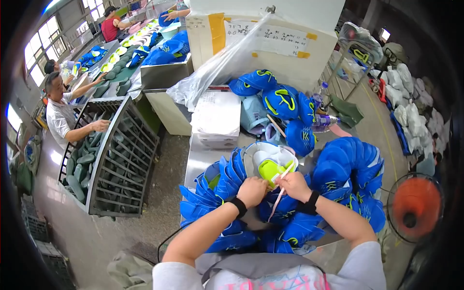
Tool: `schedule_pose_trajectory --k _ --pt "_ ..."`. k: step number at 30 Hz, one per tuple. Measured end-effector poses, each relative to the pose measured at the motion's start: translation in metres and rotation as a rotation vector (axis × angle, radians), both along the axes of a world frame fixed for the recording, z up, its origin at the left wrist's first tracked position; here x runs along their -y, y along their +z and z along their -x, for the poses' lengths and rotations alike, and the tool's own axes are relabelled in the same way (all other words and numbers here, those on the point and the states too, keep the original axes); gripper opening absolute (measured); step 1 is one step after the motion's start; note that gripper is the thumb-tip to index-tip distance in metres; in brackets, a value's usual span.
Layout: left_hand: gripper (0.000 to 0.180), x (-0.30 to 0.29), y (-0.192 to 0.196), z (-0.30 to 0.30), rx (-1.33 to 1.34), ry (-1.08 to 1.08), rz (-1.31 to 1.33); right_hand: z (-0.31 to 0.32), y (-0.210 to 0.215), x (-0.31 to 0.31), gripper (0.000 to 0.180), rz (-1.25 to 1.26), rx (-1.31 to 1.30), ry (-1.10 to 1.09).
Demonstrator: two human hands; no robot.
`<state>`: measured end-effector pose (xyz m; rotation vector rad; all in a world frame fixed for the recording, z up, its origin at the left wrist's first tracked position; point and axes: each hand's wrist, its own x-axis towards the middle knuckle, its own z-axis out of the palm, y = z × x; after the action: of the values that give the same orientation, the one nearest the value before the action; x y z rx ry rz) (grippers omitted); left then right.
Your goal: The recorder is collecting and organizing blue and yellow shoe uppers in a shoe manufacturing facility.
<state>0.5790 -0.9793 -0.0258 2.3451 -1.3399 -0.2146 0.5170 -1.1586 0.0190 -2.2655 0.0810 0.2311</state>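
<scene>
Centrally, one lime-green and white shoe piece (pixel 270 169), rounded and foam-like, sits at the middle of the steel worktable (pixel 195 164), just in front of both hands. Left hand (pixel 252 191): closed on the piece's near edge, black wristband at the wrist. Right hand (pixel 293 185): fingers pinched on a thin pale pink stick (pixel 279 195), which slants from the piece down toward the person.

Around it, a ring of stacked bright blue shoe uppers with lime trim (pixel 348 166), packed close on either side and below the hands.

Beyond, a heap of blue rounded uppers with green loops (pixel 280 99) lies against a large white carton (pixel 290 48). The carton carries a white rectangular paper label fixed with yellow tape, and a broad yellow tape strip at its left corner. A clear plastic bag (pixel 217 72) drapes from it. A flat white box (pixel 217 116) rests left of the heap.

Far right, an orange round fan (pixel 415 205).
</scene>
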Motion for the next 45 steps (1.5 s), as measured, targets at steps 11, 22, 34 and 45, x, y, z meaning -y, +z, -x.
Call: schedule_pose_trajectory --k 11,22,34,45 --pt "0.023 0.003 0.018 0.000 -0.313 -0.042 0.023 0.016 0.036 0.002 0.018 -0.533 0.091 -0.128" --pt "0.027 0.016 -0.006 -0.013 -0.466 -0.087 -0.053 0.004 0.179 0.062 0.018 -1.530 0.408 -0.499" --pt "0.025 0.024 -0.012 -0.019 -0.753 0.099 0.235 0.010 0.209 -0.011 0.049 -0.442 0.172 -0.062" --pt "0.007 -0.056 0.081 -0.014 -1.062 0.207 0.745 -0.020 -0.026 -0.024 0.025 0.834 0.146 -0.050"
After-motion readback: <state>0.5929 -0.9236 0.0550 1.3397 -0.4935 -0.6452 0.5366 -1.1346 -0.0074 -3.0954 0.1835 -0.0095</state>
